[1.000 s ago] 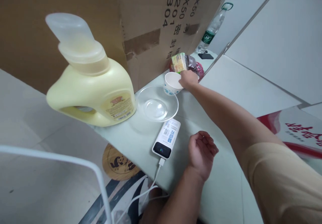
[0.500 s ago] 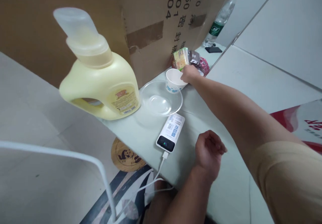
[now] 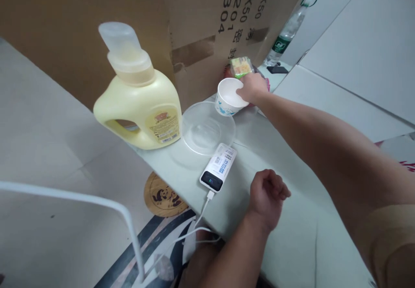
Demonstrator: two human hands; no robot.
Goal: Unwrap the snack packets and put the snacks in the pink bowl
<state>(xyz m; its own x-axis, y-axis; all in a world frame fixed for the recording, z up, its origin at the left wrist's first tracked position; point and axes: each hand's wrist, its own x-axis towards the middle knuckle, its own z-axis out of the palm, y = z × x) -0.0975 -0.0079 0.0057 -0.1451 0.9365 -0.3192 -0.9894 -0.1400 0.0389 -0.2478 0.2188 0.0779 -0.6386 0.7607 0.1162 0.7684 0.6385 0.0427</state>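
Observation:
My right hand [image 3: 254,88] reaches to the far end of the table and grips the rim of a white paper bowl [image 3: 229,96] with blue print, thumb inside. The bowl tilts slightly and its lower edge overlaps a clear plastic bowl [image 3: 202,130] in front. Behind my right hand sit packaged snacks [image 3: 241,66], partly hidden by it. My left hand [image 3: 267,195] rests on the near part of the table, fingers curled in with nothing visible in them. To its left lies a white power bank [image 3: 220,162] with a lit display and a cable plugged in.
A large yellow detergent bottle [image 3: 145,106] stands at the left table edge. A cardboard box [image 3: 194,20] backs the table [image 3: 298,236]. Farther off are a water bottle [image 3: 287,35] and a black phone [image 3: 277,70]. A white bar [image 3: 65,195] crosses the lower left; a round wooden stool [image 3: 152,193] is below.
My right hand has raised the paper bowl a little and tilted it, moving slightly away from me. The left hand stays curled on the table. The camera view has shifted slightly.

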